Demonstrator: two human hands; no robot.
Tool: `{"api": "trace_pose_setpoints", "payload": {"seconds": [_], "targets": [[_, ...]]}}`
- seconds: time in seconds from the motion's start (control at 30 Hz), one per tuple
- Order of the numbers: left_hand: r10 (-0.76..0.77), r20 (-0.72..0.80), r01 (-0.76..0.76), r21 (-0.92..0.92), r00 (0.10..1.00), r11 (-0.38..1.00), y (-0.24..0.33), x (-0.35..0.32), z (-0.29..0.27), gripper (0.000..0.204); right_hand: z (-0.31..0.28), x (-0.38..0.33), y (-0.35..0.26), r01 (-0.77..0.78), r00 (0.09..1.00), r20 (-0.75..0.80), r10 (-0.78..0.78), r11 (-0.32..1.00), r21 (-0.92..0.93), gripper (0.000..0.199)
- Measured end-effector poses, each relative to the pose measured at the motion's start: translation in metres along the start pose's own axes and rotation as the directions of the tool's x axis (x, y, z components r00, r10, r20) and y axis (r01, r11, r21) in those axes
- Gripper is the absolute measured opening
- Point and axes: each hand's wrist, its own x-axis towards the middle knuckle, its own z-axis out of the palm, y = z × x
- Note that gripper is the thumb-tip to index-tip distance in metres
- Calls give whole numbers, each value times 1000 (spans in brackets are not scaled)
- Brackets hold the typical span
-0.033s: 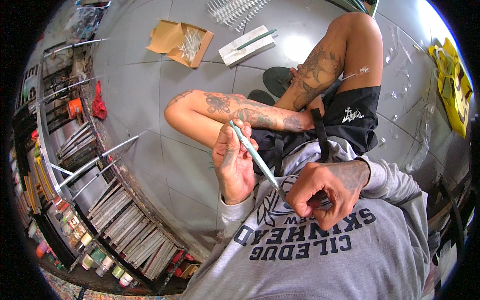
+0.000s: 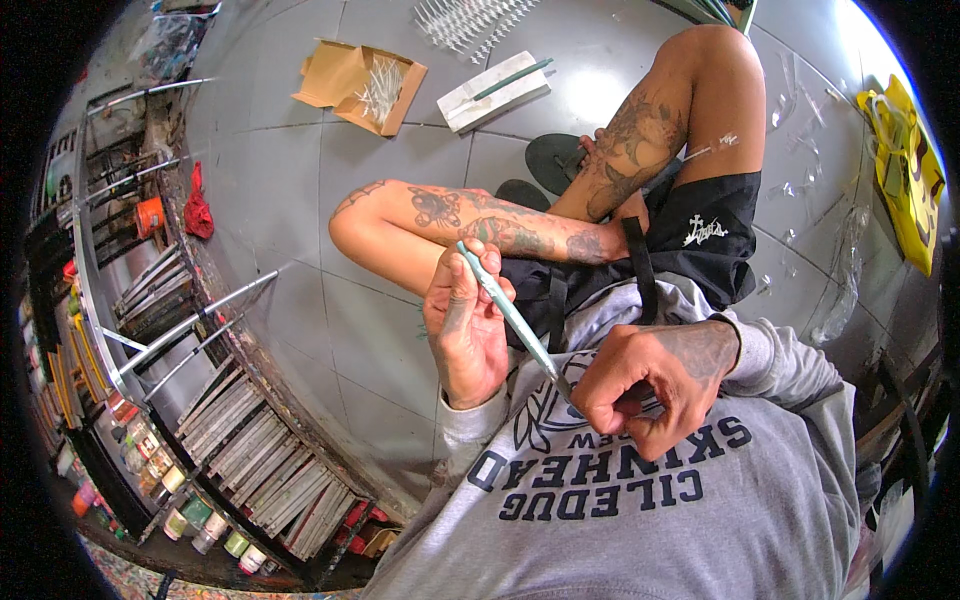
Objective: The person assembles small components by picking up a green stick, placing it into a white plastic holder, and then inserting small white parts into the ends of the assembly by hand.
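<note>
Slanting between my hands over my lap is a slim pale teal pen-like stick (image 2: 522, 328). Its upper end is pinched between the thumb and fingers of my left hand (image 2: 465, 335). The lower end narrows to a greyer part and runs to the curled fingers of my right hand (image 2: 655, 380), which hide its tip. My right thumb and forefinger are closed there, forming a loop. Beyond my crossed legs, a darker green stick (image 2: 513, 79) of similar shape lies on a long white box (image 2: 494, 92) on the floor.
Left of the white box stands an open brown carton (image 2: 392, 112) with thin white plastic pieces. Spiky white strips (image 2: 475, 22) lie behind. Along the left runs a rack (image 2: 255, 450) with stacked frames and paint jars. Plastic scraps (image 2: 845, 275) and a yellow bag (image 2: 905, 180) lie right.
</note>
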Motion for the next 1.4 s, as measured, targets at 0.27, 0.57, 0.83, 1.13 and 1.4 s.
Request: {"api": "trace_pose_setpoints", "payload": {"seconds": [0.27, 0.57, 0.83, 1.13, 1.4], "targets": [[15, -16, -15, 6, 1000, 1000, 0, -1, -1, 24, 3, -2, 1, -41, 999, 23, 39, 996, 82, 15], [4, -21, -4, 1, 1000, 1000, 1, -1, -4, 24, 7, -4, 3, -58, 998, 41, 53, 989, 134, 16], [-6, -41, 5, -10, 999, 1000, -1, 0, -9, 24, 8, -4, 6, -66, 997, 53, 59, 988, 137, 16], [-30, -57, 31, 15, 998, 999, 0, 2, -16, 26, 9, -2, 4, -70, 996, 68, 62, 989, 130, 16], [-12, -85, 10, -24, 996, 1000, 1, 4, -19, 27, 11, -3, 6, -89, 994, 75, 79, 985, 145, 15]]}}
